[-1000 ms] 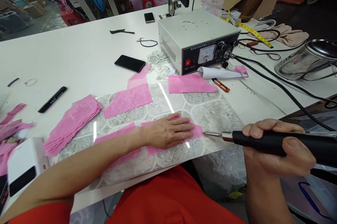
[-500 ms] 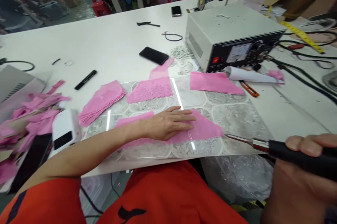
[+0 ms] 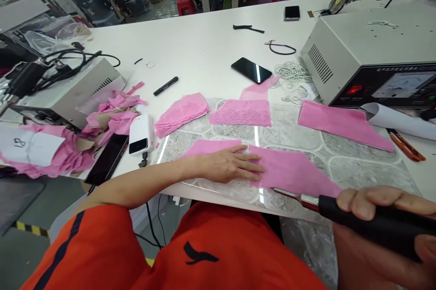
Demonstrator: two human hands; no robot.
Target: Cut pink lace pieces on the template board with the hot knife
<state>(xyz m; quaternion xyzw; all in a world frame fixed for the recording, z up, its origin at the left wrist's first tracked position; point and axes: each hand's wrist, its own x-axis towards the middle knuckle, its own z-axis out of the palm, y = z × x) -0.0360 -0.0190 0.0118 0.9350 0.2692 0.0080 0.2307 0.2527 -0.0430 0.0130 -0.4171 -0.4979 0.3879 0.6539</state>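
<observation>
My left hand (image 3: 226, 165) lies flat with fingers stretched, pressing where two pink fabric pieces meet. One is the left fabric piece (image 3: 213, 145), partly under my hand and wrist; the other is the right fabric piece (image 3: 293, 167), tapering to the right. In my right hand (image 3: 384, 226) is a soldering-iron-like tool (image 3: 334, 208) with a black handle and metal tip. Its tip is at the lower edge of the right piece, just right of my left fingertips; contact cannot be made out. Both pieces lie on a glossy stone-patterned mat (image 3: 361, 169).
Behind are a lace-edged fabric stack (image 3: 182, 112), a lace piece (image 3: 240, 112) and a plain pink stack (image 3: 340, 124). A control box (image 3: 371, 58) and orange cutter (image 3: 405, 144) stand right. Left are a white power bank (image 3: 140, 131), pink scraps (image 3: 114, 115) and another box (image 3: 73, 94).
My view has swung left, showing more of the left side. The tool tip has moved from the right piece's far right point leftward to its lower edge near my left hand, which stays flat.
</observation>
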